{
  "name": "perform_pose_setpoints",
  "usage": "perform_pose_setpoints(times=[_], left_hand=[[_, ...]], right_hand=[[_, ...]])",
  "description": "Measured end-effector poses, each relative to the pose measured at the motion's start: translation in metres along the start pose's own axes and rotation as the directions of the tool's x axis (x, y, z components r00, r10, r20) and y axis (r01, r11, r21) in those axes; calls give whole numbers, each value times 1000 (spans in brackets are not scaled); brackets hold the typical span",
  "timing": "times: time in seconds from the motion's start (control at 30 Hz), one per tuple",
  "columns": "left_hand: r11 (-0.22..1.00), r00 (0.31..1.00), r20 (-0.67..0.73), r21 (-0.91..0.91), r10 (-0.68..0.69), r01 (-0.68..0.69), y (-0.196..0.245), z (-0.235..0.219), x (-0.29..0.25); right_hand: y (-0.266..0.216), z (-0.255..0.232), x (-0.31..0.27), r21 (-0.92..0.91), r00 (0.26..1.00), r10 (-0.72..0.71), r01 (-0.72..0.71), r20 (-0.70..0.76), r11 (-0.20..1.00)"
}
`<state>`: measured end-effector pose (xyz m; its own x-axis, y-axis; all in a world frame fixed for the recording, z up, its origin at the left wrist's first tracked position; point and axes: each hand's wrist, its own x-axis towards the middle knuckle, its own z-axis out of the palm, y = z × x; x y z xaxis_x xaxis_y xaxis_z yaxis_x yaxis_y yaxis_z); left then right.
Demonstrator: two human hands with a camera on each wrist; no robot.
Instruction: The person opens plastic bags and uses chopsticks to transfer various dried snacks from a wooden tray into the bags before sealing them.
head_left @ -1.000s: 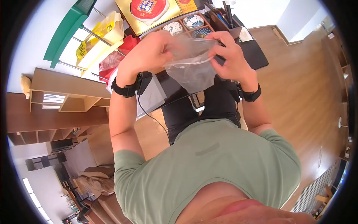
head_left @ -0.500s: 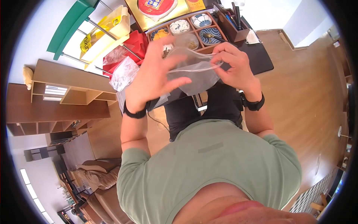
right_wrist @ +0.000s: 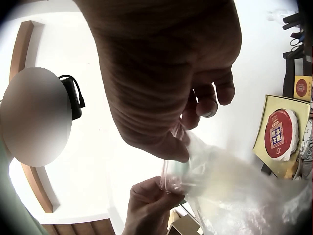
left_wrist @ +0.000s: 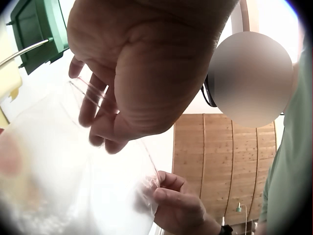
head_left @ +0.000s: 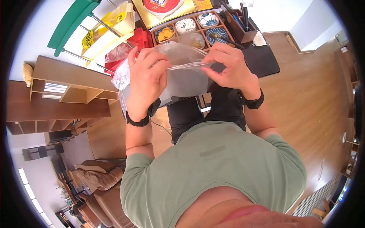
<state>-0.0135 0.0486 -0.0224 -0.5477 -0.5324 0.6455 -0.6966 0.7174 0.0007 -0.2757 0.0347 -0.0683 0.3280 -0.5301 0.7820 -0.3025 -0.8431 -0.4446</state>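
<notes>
Plastic bag: clear and see-through, it is held up between the left hand and the right hand, above the near edge of the table. Nearest the head camera is a green T-shirt, with black trousers past its hem. A black wristband sits on each wrist.

The left hand pinches 1 end of the bag's rim between thumb and curled fingers. The right hand pinches the other end between thumb and fingertips. The rim runs as a narrow band across the gap, and the film spreads on both sides of it, partly over the tray behind.

Just beyond the bag, a wooden tray holds at least 5 bowls. 1 has yellow pieces, 1 has white pieces, and a dark-handled spoon lies in a blue swirled bowl. A pen box stands right beside the tray. Behind the tray is a gold box with a round red package on it. To the left are crumpled plastic, a red bin and a green rack; farther off stands a wooden shelf.
</notes>
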Motion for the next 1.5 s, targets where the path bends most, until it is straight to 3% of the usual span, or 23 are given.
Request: perform_pose_setpoints(times=[0.13, 0.23, 0.27, 0.4, 0.5, 0.6, 0.7, 0.77, 0.9, 0.97, 1.03, 1.1, 1.13, 1.2, 1.23, 1.3, 1.37, 1.43, 1.47, 1.5], left_hand=[[1000, 1000, -16, -26, -4, 4, -6, 12, 3], [997, 997, 75, -71, -15, 21, -12, 24, 2], [982, 993, 117, -187, 16, 6, -17, 25, 1], [890, 986, 163, -454, 45, 35, -24, 23, 3], [884, 974, 185, -467, 130, -29, -22, 31, 5], [836, 952, 260, -549, 162, 8, -15, 47, 2], [837, 941, 296, -546, 166, 25, -19, 53, -1], [882, 952, 276, -472, 130, 16, -32, 57, -6], [934, 969, 211, -354, 131, -50, -56, 75, -12], [907, 964, 232, -420, 132, -23, -59, 81, -11], [875, 958, 255, -485, 133, 8, -61, 84, -11], [734, 948, 318, -637, -28, 236, -63, 84, -11], [735, 948, 317, -637, -28, 234, -64, 86, -11], [662, 962, 176, -699, -208, 270, -71, 92, -13], [666, 962, 170, -695, -212, 269, -75, 94, -15], [653, 947, 97, -703, -306, 283, -81, 99, -20], [691, 939, 62, -661, -338, 293, -82, 104, -24], [723, 931, 31, -621, -363, 303, -81, 106, -25], [732, 922, -23, -616, -387, 292, -79, 107, -25], [738, 913, -68, -614, -403, 280, -77, 110, -25]], right_hand=[[12, 0, 3, 60, 995, 10, -16, 103, 998], [15, -6, 2, 33, 976, 83, -92, 201, 995], [16, -8, 2, -10, 958, 136, -139, 252, 990], [23, -4, -5, 16, 974, 100, -105, 205, 994], [29, -1, -3, -11, 977, 85, -84, 198, 996], [46, 10, -8, -64, 967, 105, -92, 232, 994], [64, 21, -15, -61, 977, 113, -103, 179, 993], [75, 26, -20, -93, 949, 270, -258, 163, 962], [92, 43, -26, -172, 962, 269, -257, 49, 951], [99, 53, -21, -202, 983, 176, -184, -55, 962], [102, 61, -15, -181, 975, 213, -221, -65, 958], [102, 65, -9, -184, 980, 165, -184, -115, 966], [95, 64, -8, -185, 980, 163, -182, -115, 966], [74, 62, -4, 104, 913, 378, -365, -154, 925], [73, 64, -9, 107, 916, 371, -358, -152, 928], [83, 70, -30, 283, 860, 484, -429, -164, 858], [81, 79, -48, 301, 849, 514, -462, -124, 834], [68, 83, -62, 198, 724, 688, -682, 46, 704], [69, 87, -70, 197, 721, 692, -685, 45, 701], [71, 91, -83, 176, 690, 709, -724, 149, 667]])
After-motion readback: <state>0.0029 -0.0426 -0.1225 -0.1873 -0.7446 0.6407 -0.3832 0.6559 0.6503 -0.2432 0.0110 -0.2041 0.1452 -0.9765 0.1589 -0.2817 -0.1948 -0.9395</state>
